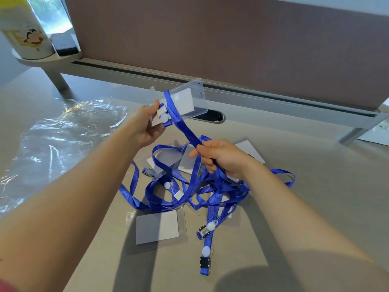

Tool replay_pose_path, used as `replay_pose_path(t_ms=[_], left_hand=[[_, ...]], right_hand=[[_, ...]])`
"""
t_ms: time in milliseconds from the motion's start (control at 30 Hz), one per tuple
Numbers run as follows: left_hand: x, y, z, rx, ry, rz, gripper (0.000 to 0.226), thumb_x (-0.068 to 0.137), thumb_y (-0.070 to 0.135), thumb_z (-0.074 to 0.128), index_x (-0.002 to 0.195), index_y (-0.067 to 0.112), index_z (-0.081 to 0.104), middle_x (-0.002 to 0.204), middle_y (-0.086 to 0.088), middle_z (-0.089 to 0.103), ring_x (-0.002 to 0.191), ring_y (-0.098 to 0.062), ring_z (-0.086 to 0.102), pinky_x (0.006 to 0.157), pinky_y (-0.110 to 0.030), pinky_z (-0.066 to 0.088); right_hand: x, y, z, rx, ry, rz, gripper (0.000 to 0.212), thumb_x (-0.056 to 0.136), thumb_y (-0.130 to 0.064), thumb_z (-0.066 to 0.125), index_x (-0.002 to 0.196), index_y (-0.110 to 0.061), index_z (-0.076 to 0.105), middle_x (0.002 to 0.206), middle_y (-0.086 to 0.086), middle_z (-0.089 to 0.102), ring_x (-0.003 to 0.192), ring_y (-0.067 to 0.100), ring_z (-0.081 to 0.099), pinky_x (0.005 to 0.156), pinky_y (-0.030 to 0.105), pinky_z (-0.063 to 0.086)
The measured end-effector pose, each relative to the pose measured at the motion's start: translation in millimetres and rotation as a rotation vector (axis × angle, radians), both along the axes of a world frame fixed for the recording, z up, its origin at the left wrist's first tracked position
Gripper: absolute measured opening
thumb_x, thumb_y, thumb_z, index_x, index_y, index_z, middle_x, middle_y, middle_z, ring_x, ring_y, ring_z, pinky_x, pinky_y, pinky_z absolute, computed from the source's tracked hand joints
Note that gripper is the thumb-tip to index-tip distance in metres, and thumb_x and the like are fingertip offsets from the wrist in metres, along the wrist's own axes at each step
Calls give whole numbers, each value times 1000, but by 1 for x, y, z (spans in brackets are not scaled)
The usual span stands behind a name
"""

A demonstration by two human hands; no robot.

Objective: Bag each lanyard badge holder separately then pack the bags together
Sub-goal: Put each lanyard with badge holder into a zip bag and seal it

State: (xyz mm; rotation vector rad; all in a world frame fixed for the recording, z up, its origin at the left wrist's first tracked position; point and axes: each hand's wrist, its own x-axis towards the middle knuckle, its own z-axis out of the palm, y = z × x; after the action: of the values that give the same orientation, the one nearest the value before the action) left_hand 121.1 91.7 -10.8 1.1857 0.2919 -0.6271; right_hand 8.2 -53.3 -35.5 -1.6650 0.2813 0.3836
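Right hand [221, 159] around lanyard [183, 125]

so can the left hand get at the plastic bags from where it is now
Probably not yet: the left hand is holding up a badge holder. The plastic bags lie uncovered on the table just to its left, so once freed the path looks open.

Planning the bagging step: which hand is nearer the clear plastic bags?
Left. The left hand is just right of the plastic bags; the right hand is farther right, over the lanyard pile.
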Motion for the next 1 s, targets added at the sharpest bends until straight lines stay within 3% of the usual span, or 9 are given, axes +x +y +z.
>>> replay_pose_path(t_ms=[200,333,433,567,667,733,800,900,1000], left_hand=[[-11,27,10,196,-117,-514,20,94,21,43,76,16,50,59,2,64,46,-7,64,41,-18,52],[-14,36,9,486,-180,-854,23,76,23,66,70,16,45,56,0,57,56,-15,52,50,-25,40],[-17,39,11,681,-226,-931,23,86,16,58,69,14,42,40,4,53,37,-7,51,35,-16,39],[-13,46,7,881,-350,-842,31,82,17,65,62,14,42,60,-4,50,54,-17,48,45,-22,40],[-7,52,0,910,-423,-633,29,82,16,65,63,14,43,70,-8,53,64,-20,54,58,-26,47],[2,57,-3,813,-416,-446,25,84,14,62,66,14,44,75,-10,56,63,-18,55,59,-27,50],[14,62,-5,704,-396,-313,25,86,14,60,67,13,43,70,-8,54,58,-15,53,46,-21,49],[35,70,-8,618,-355,-166,28,85,13,60,64,13,42,61,-5,46,50,-14,45,37,-20,39],[55,78,-9,412,-216,-83,26,84,3,59,65,11,43,55,-5,49,32,-11,49,41,-23,47]], right_hand=[[-3,-19,-1,30,111,30,32,94,-20,45,68,-6,57,44,-3,40,34,4,36,41,14,38],[5,-17,7,-156,110,69,40,88,-24,56,52,-13,45,49,1,32,40,11,32,48,23,32],[14,-8,11,-161,143,35,42,87,-23,59,49,-14,42,46,-1,32,39,11,32,48,22,34],[26,13,19,-154,127,-44,26,91,-17,52,66,-10,52,52,0,39,46,11,35,45,20,35],[41,37,28,-235,7,-83,25,89,-7,49,64,-9,52,59,3,47,50,11,37,45,18,33],[55,59,33,-351,-114,-121,26,87,-8,54,60,-12,54,60,1,52,52,10,42,50,20,37],[70,83,34,-457,-230,-196,25,84,-11,60,60,-13,57,61,-1,56,58,11,49,59,26,43],[88,116,26,-653,-388,-225,13,85,-12,58,83,-4,68,84,9,66,77,17,54,70,29,40],[102,139,12,-784,-490,-199,20,89,-12,52,98,-3,68,98,14,64,92,23,56,71,23,33]])
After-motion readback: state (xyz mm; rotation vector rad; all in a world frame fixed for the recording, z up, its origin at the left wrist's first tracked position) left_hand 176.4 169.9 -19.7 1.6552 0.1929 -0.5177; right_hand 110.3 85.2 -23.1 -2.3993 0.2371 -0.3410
